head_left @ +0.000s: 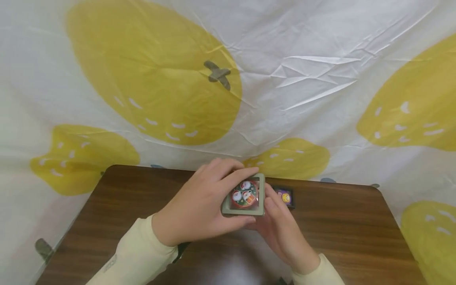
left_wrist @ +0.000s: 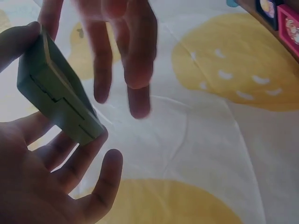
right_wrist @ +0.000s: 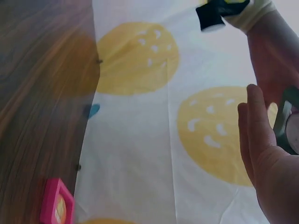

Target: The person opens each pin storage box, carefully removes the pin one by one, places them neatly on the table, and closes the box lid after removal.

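Note:
My left hand (head_left: pixel 199 206) grips a small square pale-green frame (head_left: pixel 261 198) by its edges, thumb below and fingers above. Through its clear window shows a round picture with Santa-like figures on dark green and red. In the left wrist view the green frame (left_wrist: pixel 60 102) appears side-on, with slots along its edge, between the thumb and fingertips of the left hand (left_wrist: pixel 51 172). Beside the frame's right edge is my right hand (head_left: pixel 281 229). Its fingers look nearly straight in the right wrist view, where the green frame (right_wrist: pixel 281 123) is partly cut off.
On the brown wooden table (head_left: pixel 338 221), a dark frame with a purple and yellow picture (head_left: pixel 286 196) lies behind the right hand. A pink frame (right_wrist: pixel 49 200) shows at the table edge in the right wrist view. A lemon-patterned cloth (head_left: pixel 267 99) hangs behind the table.

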The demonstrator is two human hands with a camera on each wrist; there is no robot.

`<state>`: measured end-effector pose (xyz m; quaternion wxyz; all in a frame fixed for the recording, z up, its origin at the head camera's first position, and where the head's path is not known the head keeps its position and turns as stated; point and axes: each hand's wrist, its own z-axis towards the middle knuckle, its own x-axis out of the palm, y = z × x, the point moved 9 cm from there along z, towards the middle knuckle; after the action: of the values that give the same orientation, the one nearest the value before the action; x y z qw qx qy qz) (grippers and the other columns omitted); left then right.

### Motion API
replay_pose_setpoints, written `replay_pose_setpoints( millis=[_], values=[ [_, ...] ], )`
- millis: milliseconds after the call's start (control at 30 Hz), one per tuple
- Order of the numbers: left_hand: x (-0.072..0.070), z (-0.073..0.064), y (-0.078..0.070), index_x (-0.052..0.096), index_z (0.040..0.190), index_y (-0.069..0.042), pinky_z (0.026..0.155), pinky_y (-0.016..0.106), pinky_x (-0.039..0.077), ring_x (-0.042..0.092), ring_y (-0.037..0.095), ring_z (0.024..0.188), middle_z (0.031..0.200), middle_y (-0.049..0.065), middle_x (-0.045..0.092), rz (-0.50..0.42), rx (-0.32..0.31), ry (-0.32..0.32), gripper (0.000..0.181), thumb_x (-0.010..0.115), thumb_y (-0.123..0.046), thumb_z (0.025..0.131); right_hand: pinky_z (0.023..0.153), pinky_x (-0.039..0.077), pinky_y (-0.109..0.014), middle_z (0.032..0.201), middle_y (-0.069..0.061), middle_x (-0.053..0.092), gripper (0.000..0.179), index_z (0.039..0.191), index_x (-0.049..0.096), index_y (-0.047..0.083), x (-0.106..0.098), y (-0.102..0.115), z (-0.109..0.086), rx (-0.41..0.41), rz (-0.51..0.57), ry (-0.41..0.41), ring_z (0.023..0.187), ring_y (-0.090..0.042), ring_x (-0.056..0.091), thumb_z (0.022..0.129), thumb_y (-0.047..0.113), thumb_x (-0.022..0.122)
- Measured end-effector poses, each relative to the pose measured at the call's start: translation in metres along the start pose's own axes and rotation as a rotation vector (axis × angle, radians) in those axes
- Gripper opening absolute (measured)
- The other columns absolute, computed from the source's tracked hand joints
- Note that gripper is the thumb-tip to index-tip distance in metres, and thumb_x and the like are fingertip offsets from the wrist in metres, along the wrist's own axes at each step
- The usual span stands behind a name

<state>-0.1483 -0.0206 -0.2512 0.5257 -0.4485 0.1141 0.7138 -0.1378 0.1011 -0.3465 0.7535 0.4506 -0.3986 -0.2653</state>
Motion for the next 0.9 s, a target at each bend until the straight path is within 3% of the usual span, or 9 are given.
replay_pose_setpoints(
  millis=[133, 300, 433, 600, 900],
  values=[
    [0.002, 0.009, -0.004, 0.065, 0.149, -0.013, 0.094, 0.043, 0.051, 0.057, 0.018, 0.119, 0.132, -0.001, 0.06, -0.002, 0.004, 0.025, 0.084, 0.096, -0.047, 0.079, 0.103, 0.056, -0.043, 0.156, -0.009, 0.053, 0.052, 0.169, 0.033, 0.018, 0.001, 0.002, 0.002, 0.019, 0.099, -0.004, 0.132, -0.023, 0.06, 0.12, 0.034, 0.024],
    [0.003, 0.016, -0.008, 0.065, 0.147, -0.011, 0.093, 0.041, 0.049, 0.055, 0.016, 0.117, 0.129, -0.003, 0.059, -0.003, 0.002, 0.043, 0.083, 0.096, -0.047, 0.079, 0.098, 0.056, -0.033, 0.145, -0.003, 0.058, 0.047, 0.163, 0.042, 0.021, 0.002, 0.005, 0.004, 0.013, 0.251, -0.002, 0.122, -0.016, 0.062, 0.12, 0.034, 0.029],
    [0.005, 0.017, -0.008, 0.065, 0.147, -0.011, 0.093, 0.039, 0.048, 0.054, 0.016, 0.115, 0.127, -0.004, 0.059, -0.005, -0.006, 0.058, 0.085, 0.097, -0.05, 0.078, 0.098, 0.051, -0.028, 0.139, -0.001, 0.061, 0.042, 0.156, 0.05, 0.018, 0.005, 0.003, 0.005, 0.014, 0.371, 0.031, 0.118, -0.014, 0.06, 0.119, 0.032, 0.036],
    [0.007, 0.019, -0.007, 0.069, 0.14, -0.014, 0.093, 0.037, 0.047, 0.053, 0.014, 0.111, 0.125, -0.006, 0.059, -0.041, -0.008, 0.07, 0.08, 0.099, -0.051, 0.076, 0.103, 0.048, -0.029, 0.14, -0.003, 0.061, 0.043, 0.151, 0.053, 0.013, 0.01, 0.0, 0.008, 0.027, 0.528, 0.075, 0.122, -0.016, 0.059, 0.12, 0.038, 0.037],
    [0.008, 0.022, -0.011, 0.071, 0.136, -0.012, 0.089, 0.029, 0.046, 0.05, 0.016, 0.105, 0.123, -0.003, 0.061, -0.149, 0.067, -0.019, 0.07, 0.096, -0.048, 0.081, 0.108, 0.046, -0.031, 0.141, -0.008, 0.062, 0.048, 0.15, 0.054, 0.006, 0.02, 0.013, 0.009, -0.073, 0.677, 0.126, 0.126, -0.02, 0.06, 0.119, 0.036, 0.033]
  ],
)
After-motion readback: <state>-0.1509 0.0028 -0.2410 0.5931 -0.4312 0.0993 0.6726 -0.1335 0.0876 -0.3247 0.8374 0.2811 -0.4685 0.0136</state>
